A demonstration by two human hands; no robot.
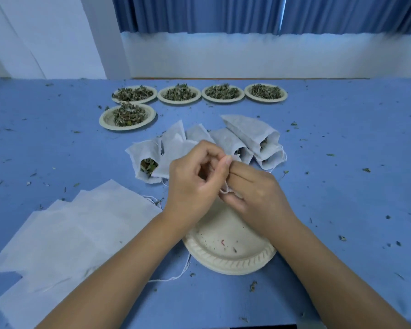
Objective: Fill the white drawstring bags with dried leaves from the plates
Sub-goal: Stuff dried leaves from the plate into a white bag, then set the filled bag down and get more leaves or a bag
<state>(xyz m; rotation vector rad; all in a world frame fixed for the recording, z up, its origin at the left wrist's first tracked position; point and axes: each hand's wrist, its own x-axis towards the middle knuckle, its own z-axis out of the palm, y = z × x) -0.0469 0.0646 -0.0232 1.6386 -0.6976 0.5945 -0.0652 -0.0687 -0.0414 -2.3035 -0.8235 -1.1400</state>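
**White fabric bag in hand, closing step**

Blue table [342, 186], leaf crumbs all over it. Stack of flat empty bags [69, 233] at 8 o'clock from the hands. Fan of filled bags [247, 136] at 12, leaves showing in the open mouths. Five plates of dried leaves [104, 121] further out, 11 to 1 o'clock. Emptied plate [223, 257] at 6, directly under the wrists, only specks left on it.

Left hand [192, 184] and right hand [254, 193] meet mid-table, touching. Both have curled fingers. Left thumb and forefinger pinch the mouth edge of the current bag [176, 157], which sits mostly hidden behind the left hand at 11. The right hand's fingers are closed round the drawstring [224, 188], a loop of which pokes out between the palms.

Judgement: this plate's leaves are bagged; the step looks like cinching. Next: pull the string while holding the mouth, lay the bag with the fan, take a full plate and an empty bag. Can't tell how full the bag is.
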